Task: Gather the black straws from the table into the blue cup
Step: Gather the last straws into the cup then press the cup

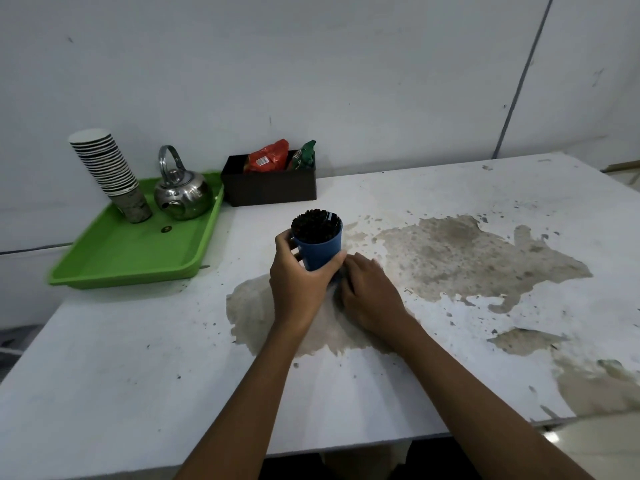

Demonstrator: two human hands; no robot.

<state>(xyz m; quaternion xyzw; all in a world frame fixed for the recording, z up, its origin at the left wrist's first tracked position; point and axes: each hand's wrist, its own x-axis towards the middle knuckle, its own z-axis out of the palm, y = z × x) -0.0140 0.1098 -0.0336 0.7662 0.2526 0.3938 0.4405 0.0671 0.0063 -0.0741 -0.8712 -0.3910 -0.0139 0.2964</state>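
The blue cup [323, 249] stands upright near the middle of the white table [138, 358], packed with black straws [315, 226] whose ends show at its mouth. My left hand [300, 284] wraps around the cup's lower half from the near left side. My right hand [369, 292] rests palm down on the table just right of the cup's base, fingers curled toward it. Whether anything lies under that hand is hidden. No loose straws show on the table.
A green tray [131, 258] at the back left carries a stack of paper cups [110, 171] and a steel kettle [183, 194]. A dark box [270, 188] with snack packets stands behind the cup by the wall. The tabletop has worn brown patches.
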